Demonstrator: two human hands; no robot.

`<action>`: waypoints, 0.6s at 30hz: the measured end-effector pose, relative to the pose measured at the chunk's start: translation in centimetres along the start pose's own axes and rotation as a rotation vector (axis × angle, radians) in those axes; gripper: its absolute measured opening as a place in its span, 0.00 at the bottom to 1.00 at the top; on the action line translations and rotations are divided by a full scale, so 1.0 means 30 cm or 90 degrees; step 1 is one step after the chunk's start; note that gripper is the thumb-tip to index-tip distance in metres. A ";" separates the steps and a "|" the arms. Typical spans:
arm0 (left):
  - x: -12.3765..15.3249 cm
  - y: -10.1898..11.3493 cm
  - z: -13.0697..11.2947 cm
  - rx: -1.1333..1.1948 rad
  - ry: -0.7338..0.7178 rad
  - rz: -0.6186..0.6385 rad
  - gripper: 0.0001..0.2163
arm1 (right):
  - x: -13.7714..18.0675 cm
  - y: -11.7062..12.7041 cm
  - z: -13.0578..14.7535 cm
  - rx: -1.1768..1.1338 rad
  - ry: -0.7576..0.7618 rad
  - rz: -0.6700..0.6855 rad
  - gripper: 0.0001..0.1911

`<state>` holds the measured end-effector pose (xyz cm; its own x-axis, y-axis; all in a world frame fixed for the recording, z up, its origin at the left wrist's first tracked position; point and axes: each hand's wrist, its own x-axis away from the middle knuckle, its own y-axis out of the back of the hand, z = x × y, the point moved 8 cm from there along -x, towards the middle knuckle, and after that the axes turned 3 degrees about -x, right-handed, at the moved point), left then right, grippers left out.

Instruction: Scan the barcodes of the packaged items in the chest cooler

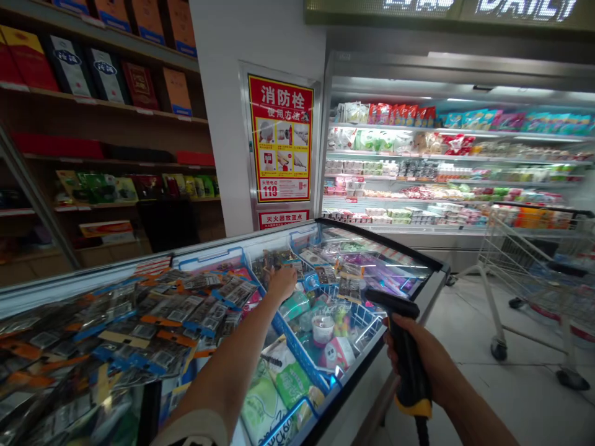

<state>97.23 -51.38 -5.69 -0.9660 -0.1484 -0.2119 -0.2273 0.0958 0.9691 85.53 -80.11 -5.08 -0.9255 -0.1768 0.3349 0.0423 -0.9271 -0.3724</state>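
- My right hand (411, 350): fingers clenched round the grip of one scanner (395, 306). The scanner is matt black plastic, pistol-shaped, with a yellow band at the base. Its head sits over the freezer's front rim.
- My left hand (282, 282): stretched into the freezer (437, 266), fingers curled at one dark, glossy, flat packet (269, 260). I cannot tell whether they clamp it.
- Freezer: one chest with a curved glass lid. Blue wire baskets (294, 337) hold film-wrapped packs.
- Cart (525, 266): one, metal wire, standing to the right, well apart.
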 end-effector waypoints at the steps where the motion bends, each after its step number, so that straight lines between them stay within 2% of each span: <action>1: 0.022 0.023 0.022 -0.009 0.018 -0.010 0.14 | 0.001 -0.017 -0.006 0.003 -0.006 0.005 0.10; 4: 0.079 0.081 0.092 0.007 0.116 -0.045 0.12 | 0.013 -0.080 -0.019 0.020 -0.008 0.029 0.09; 8: 0.103 0.076 0.130 0.107 0.241 -0.035 0.23 | 0.055 -0.157 -0.027 0.047 0.000 0.065 0.09; 13: 0.086 0.046 0.088 0.114 0.242 -0.043 0.17 | 0.116 -0.144 -0.010 0.072 0.021 0.041 0.10; 15: 0.094 0.043 0.092 0.098 0.236 -0.050 0.15 | 0.132 -0.115 -0.009 0.084 0.016 0.020 0.11; 18: 0.108 0.032 0.114 0.104 0.236 -0.009 0.14 | 0.140 -0.098 -0.013 0.082 0.017 0.021 0.11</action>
<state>93.45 -48.42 -5.88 -0.8592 -0.4929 -0.1370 -0.2863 0.2414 0.9272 81.36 -78.00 -2.92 -0.9323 -0.2002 0.3011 0.1190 -0.9562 -0.2674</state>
